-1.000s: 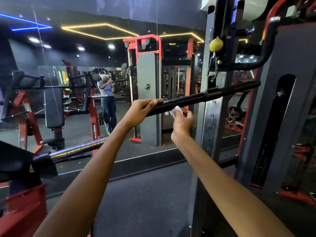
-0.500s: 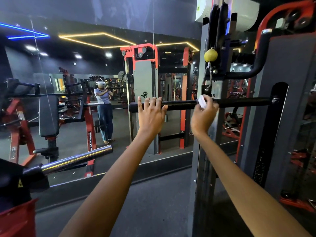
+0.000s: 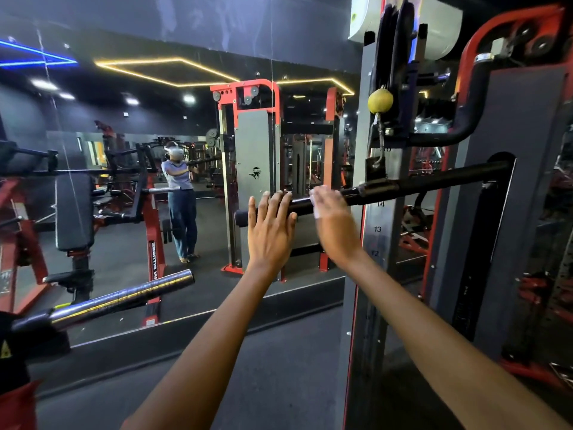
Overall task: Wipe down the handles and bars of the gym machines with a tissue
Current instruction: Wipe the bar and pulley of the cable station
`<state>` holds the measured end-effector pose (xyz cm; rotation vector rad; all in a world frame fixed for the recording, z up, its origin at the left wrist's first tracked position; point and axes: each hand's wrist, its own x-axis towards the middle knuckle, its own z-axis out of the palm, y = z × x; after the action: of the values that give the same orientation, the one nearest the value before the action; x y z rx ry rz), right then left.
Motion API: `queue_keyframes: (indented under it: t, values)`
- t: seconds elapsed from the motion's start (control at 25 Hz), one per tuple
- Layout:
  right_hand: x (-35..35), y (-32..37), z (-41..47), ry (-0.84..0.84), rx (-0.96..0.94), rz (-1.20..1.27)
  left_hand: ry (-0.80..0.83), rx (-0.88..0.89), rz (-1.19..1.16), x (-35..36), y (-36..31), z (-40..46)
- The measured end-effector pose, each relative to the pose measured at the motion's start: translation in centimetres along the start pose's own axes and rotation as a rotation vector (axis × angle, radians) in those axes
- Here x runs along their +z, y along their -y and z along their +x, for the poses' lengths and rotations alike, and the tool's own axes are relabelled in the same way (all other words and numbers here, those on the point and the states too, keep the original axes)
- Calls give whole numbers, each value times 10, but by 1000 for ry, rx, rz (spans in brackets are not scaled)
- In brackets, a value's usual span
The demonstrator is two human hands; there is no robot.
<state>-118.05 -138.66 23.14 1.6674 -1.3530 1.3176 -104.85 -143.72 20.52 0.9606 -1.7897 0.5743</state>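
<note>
A large wall mirror (image 3: 130, 187) fills the left half of the view and reflects the gym: a person (image 3: 181, 200) standing in a light top and jeans with a white headset, and a red-framed cable tower (image 3: 248, 169) with a grey panel. Yellow light strips (image 3: 173, 69) and blue light strips (image 3: 34, 55) glow on the reflected ceiling. A black padded bench back (image 3: 73, 212) stands upright at the left on a red frame. On the right, a yellow ball (image 3: 380, 100) hangs above a clip. Below it, a silver plate (image 3: 379, 231) shows the numbers 14, 13 and 12. The floor (image 3: 279, 367) is dark grey.
</note>
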Motion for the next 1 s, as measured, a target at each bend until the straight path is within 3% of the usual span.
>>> queue_keyframes:
  t: [0.08,0.12,0.24,0.32,0.36,0.44,0.52,0.6,0.68,0.8,0.92,1.0]
  values:
    - [14,-8,-3,107,-305,-176,-19,12,-6,4,6,-2]
    - [6,-28,1,106,-358,-230,-23,22,-12,4,11,-2]
    - [-26,-79,-6,-3,-177,-277,-14,32,-39,7,24,-3]
    - [-14,-65,-8,-72,-66,-223,-19,19,-44,11,23,-3]
    - [3,-44,-6,-61,-78,-192,-24,9,-40,12,21,-2]
    - [30,-11,-4,34,-273,-215,-43,-11,-20,15,18,-1]
    - [25,-24,3,94,-456,-308,-58,-27,-19,14,21,1]
    - [-1,-65,1,65,-398,-354,-69,-21,-32,14,26,2]
    - [-27,-95,-8,-20,-191,-336,-81,-5,-28,16,28,1]
    - [-7,-65,-8,-126,-31,-222,-78,-18,-22,21,24,0]
    - [38,2,-2,-50,-259,-212,-85,-22,15,23,25,-5]
    - [40,4,3,38,-450,-283,-100,-16,36,21,32,-9]
